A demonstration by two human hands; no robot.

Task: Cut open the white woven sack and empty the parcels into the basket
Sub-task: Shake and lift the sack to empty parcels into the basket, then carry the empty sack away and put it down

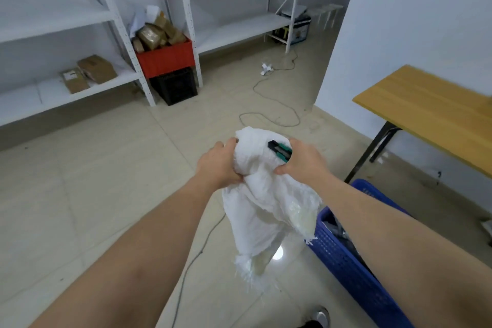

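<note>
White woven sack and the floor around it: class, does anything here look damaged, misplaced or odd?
The white woven sack, gripped by the left hand and right hand, hangs limp with a frayed, ragged lower edge. The right hand also holds a green-and-black utility knife against it. A grey cable and crumpled white paper lie loose on the floor.

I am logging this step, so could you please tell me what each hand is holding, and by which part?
Both hands grip the white woven sack by its bunched upper end: left hand on one side, right hand on the other, which also clasps a green utility knife by its handle.
</note>
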